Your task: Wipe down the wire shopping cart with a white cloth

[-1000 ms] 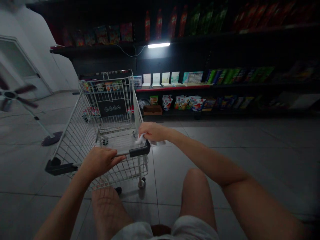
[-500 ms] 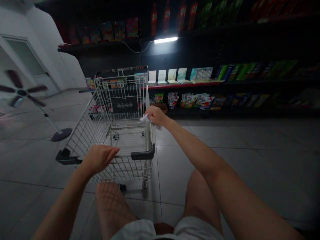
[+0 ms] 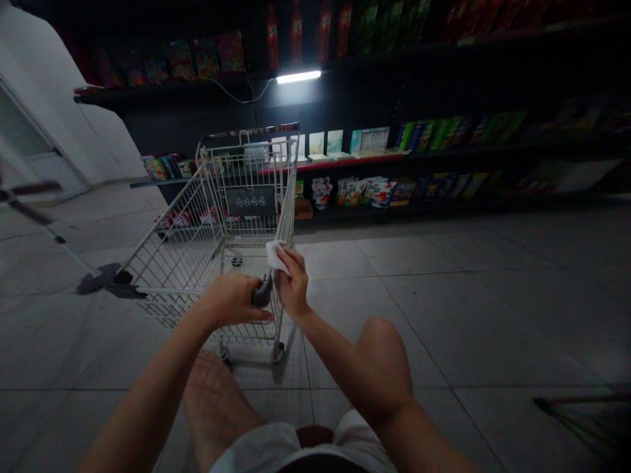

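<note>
A wire shopping cart (image 3: pixel 172 226) stands in front of me, its basket holding nothing that I can make out. My left hand (image 3: pixel 234 301) is closed round the near push bar, beside its dark plastic corner grip (image 3: pixel 262 293). In my right hand (image 3: pixel 294 281) is a white cloth (image 3: pixel 276 256), pressed against the top rail on the cart's right side, just past that corner. The fingers partly cover the cloth. A dark panel (image 3: pixel 252 201) with round symbols hangs at the basket's far end.
A dark shelf unit with snack bags (image 3: pixel 382 192), boxes (image 3: pixel 371 141) and red bottles (image 3: pixel 296 33) spans the back, under a lit tube lamp (image 3: pixel 298 77). A standing fan's base (image 3: pixel 98 278) is on the left. Dark thin legs (image 3: pixel 576 402) of something show at lower right.
My right hand has drawn back along the side rail toward me with the cloth. My left hand has slid right along the push bar to the corner grip. The view has turned right.
</note>
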`<state>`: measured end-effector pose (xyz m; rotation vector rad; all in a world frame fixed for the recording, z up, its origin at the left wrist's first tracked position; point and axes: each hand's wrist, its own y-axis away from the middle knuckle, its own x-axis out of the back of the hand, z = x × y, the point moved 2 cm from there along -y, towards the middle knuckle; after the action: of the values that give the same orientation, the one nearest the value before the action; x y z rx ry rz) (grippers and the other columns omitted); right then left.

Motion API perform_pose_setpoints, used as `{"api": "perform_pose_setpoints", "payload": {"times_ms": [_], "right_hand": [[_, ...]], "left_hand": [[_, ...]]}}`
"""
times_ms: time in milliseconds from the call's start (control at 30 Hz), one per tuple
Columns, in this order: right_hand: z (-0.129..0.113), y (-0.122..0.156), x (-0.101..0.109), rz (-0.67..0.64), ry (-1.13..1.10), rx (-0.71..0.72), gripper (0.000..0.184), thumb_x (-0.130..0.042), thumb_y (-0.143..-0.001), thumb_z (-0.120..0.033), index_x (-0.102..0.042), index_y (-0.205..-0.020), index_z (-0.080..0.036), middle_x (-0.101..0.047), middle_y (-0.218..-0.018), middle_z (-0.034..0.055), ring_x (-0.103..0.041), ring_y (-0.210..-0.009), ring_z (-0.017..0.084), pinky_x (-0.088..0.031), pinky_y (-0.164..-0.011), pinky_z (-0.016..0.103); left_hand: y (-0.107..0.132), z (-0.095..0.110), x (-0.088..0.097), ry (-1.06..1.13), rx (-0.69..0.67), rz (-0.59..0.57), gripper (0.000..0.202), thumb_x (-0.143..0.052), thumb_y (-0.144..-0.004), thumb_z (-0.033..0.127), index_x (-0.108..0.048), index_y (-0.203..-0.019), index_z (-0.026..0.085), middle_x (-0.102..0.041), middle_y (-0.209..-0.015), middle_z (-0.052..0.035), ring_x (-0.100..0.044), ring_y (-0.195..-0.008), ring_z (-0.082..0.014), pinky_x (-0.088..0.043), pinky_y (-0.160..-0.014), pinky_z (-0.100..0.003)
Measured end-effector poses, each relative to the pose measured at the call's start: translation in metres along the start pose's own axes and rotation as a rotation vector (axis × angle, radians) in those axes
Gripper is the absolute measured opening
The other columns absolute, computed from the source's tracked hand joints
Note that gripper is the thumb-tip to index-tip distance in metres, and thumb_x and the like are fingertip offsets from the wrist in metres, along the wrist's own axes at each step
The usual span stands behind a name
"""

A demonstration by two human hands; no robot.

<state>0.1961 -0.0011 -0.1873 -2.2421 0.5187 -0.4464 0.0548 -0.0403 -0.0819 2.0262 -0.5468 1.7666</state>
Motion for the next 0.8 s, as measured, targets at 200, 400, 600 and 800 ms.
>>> {"api": "perform_pose_setpoints", "payload": {"times_ms": [200,400,600,800], "right_hand": [[0.018,0.086,-0.017,-0.077,-0.058,-0.104,0.05,-0.038,-0.088,-0.018,-0.047,-0.137,-0.017,-0.049,-0.134,0.0165,-0.044,-0.132,0.026,-0.039,-0.113,0.046],[0.089,0.159,-0.03,-0.261,0.037,-0.29,0.05,-0.045,-0.077,-0.012,-0.057,-0.124,-0.023,-0.052,-0.126,0.012,-0.048,-0.125,0.026,-0.041,-0.111,0.05],[0.061,0.117,-0.025,-0.088,-0.019,-0.424,0.047,-0.035,-0.081,-0.011,-0.057,-0.122,-0.019,-0.053,-0.118,0.0124,-0.053,-0.117,0.021,-0.047,-0.106,0.041],[0.065,0.146,-0.036,-0.206,0.011,-0.373,0.049,-0.047,-0.077,-0.013,-0.054,-0.125,-0.019,-0.05,-0.128,0.0147,-0.047,-0.127,0.026,-0.039,-0.113,0.046]], "left_hand": [[-0.006,-0.005,-0.007,-0.042,-0.047,-0.009,0.054,-0.051,-0.079,0.072,-0.07,-0.078,0.021,-0.07,-0.069,-0.0065,-0.063,-0.066,-0.0211,-0.028,-0.056,-0.029],[-0.006,-0.014,0.0,0.093,-0.005,-0.043,0.072,-0.022,-0.091,0.07,-0.064,-0.063,0.018,-0.057,-0.055,-0.0037,-0.052,-0.054,-0.0144,-0.024,-0.054,-0.028],[-0.009,-0.02,-0.004,0.124,-0.017,-0.001,0.069,-0.026,-0.09,0.068,-0.063,-0.059,0.019,-0.055,-0.053,-0.0027,-0.047,-0.051,-0.0128,-0.024,-0.053,-0.027],[-0.01,-0.025,-0.005,0.103,-0.041,-0.03,0.071,-0.022,-0.09,0.068,-0.063,-0.06,0.019,-0.057,-0.054,-0.0043,-0.049,-0.053,-0.0137,-0.024,-0.054,-0.028]]}}
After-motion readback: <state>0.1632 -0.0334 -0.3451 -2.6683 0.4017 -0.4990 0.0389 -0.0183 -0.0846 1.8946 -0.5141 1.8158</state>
